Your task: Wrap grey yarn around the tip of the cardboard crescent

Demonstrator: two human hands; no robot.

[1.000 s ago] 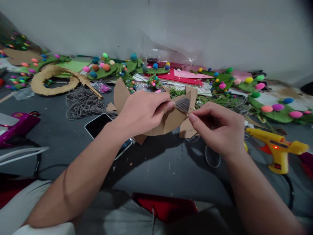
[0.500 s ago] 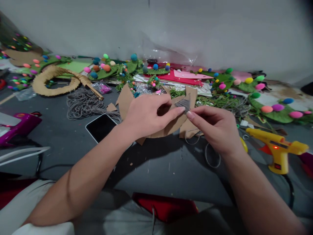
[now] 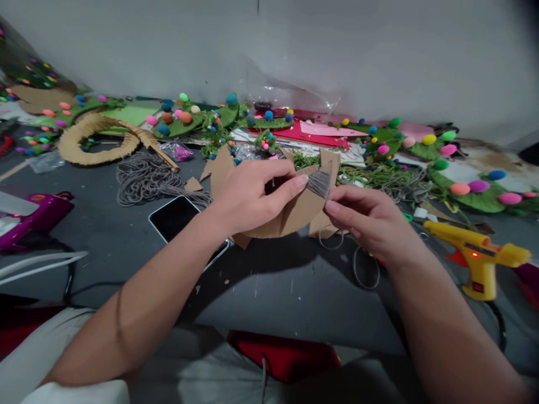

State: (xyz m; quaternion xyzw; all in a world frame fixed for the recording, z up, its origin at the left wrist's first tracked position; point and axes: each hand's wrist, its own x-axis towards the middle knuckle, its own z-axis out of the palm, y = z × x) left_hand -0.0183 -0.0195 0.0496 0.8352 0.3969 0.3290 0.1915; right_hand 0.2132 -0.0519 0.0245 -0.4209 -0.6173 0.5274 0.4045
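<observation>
My left hand (image 3: 263, 193) grips a curved cardboard piece (image 3: 295, 216), thumb on its face and fingers behind its upper edge. Grey cord (image 3: 319, 183) is wound side by side around the right end of the cardboard. At that end my right hand (image 3: 362, 216) is closed, thumb and forefinger pinched on the cord at the cardboard's edge. A loose length of the cord (image 3: 366, 286) hangs in loops below the right hand. Another cardboard scrap (image 3: 322, 224) lies under the piece.
A yellow glue gun (image 3: 480, 252) with a lit red light stands at right. Left are a phone (image 3: 172, 216), a heap of grey cord (image 3: 143, 179), a wrapped ring (image 3: 69, 143) and a purple tool (image 3: 42, 219). Green leaves with coloured balls (image 3: 475, 185) line the back.
My left thumb has drawn back leftward from the wound cord, leaving more of it visible. My right hand has shifted slightly down and right along the cardboard's edge.
</observation>
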